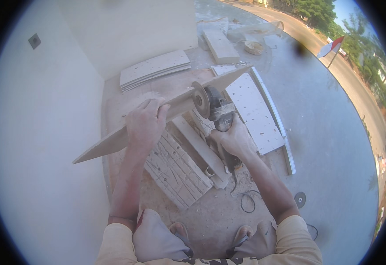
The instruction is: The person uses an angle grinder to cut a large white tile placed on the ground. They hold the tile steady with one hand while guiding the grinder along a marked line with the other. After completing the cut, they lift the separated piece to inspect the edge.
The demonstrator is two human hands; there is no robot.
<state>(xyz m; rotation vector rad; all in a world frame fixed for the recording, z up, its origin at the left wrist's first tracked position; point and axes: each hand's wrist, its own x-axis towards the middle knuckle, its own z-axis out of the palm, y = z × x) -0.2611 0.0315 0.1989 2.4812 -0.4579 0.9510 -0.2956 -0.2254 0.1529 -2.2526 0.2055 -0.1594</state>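
Note:
My left hand [145, 123] grips the upper edge of a long, narrow tile strip [107, 145], tapered toward its ends and tilted up to the right. My right hand [235, 138] is wrapped round an angle grinder [222, 114]. The grinder's round disc [201, 100] is at the strip, right of my left hand; whether it touches cannot be made out. Below the strip lies a scored, dusty board [175, 171]. Beside it are a long pale bar [197, 143] and a small ring-shaped roll [209, 171].
A stack of thin tiles [155, 70] lies by the wall. Right of the grinder is a speckled tile [259, 117], with a long straight bar [290, 161] along its edge. A cable [248, 204] loops near my feet. A loose disc [300, 199] and a bowl [253, 47] rest on the floor.

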